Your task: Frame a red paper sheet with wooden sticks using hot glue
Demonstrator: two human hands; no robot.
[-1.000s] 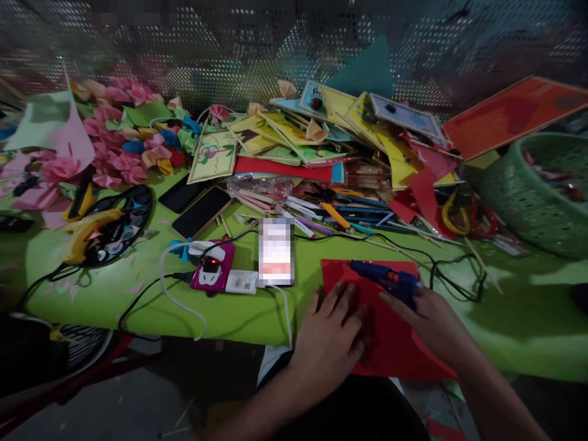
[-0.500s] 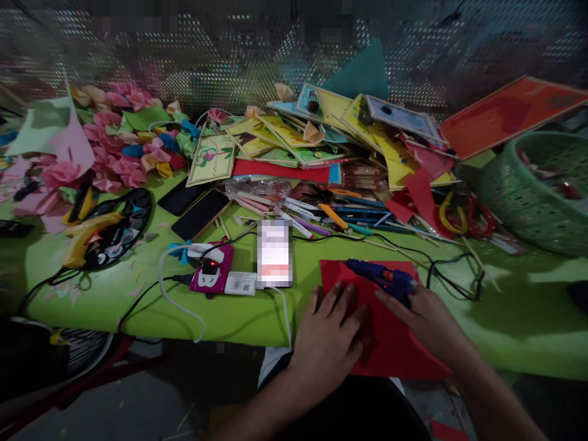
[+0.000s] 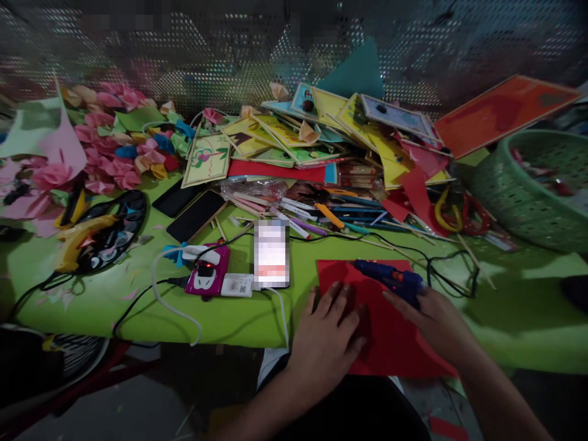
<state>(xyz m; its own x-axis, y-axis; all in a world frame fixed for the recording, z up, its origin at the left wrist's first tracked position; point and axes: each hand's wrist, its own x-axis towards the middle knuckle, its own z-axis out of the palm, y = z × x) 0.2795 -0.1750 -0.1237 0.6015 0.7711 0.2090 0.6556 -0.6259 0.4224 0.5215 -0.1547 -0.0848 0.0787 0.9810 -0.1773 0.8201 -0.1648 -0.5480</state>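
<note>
A red sheet of paper or card [image 3: 390,343] lies at the near edge of the green-covered table. My left hand [image 3: 328,334] rests flat on its left part, fingers spread. In my right hand [image 3: 434,318] is a dark blue glue gun [image 3: 390,277], its nozzle pointing left over the sheet's far edge. I cannot tell whether the nozzle touches the sheet. Left of the sheet, a phone with a lit screen [image 3: 272,254] is by a purple power socket block [image 3: 209,272] with plugs and cables.
Framed paper pictures [image 3: 206,159] are heaped at the back, with pens [image 3: 298,211] before them. A green basket [image 3: 528,196] and scissors [image 3: 450,211] sit to the right. Paper flowers [image 3: 114,147], a yellow glue gun [image 3: 85,242] and two dark phones [image 3: 195,215] are on the left.
The glue gun in my right hand has shifted slightly right along the sheet's far edge. My left hand stays flat on the sheet. The whole view has moved a little.
</note>
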